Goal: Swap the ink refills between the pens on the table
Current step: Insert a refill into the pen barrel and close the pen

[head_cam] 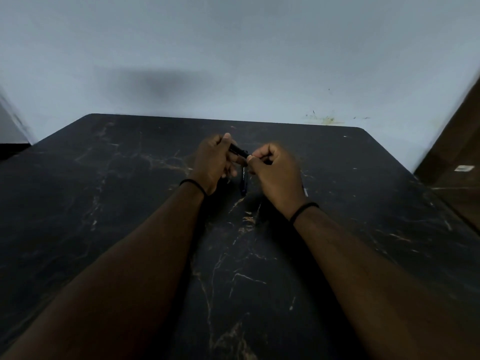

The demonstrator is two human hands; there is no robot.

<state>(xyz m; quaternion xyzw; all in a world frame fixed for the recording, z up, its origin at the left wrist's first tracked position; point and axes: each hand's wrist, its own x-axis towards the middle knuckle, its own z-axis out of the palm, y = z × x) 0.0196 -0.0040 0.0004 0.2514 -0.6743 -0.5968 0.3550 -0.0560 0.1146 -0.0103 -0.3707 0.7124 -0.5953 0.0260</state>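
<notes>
A plain, dimly lit room, most likely in a home, with little to mark it as a workplace. Beneath the grip of two bare hands lies a dark, marble-patterned table [130, 203] with pale and tan veins and rounded far corners. Beyond the grip rises a bare, pale blue-grey wall [233, 48], scuffed and stained with a yellowish smear [327, 120] off to the right. Further right of the grip stands a brown wooden panel [457, 141], perhaps a door or cabinet.
</notes>
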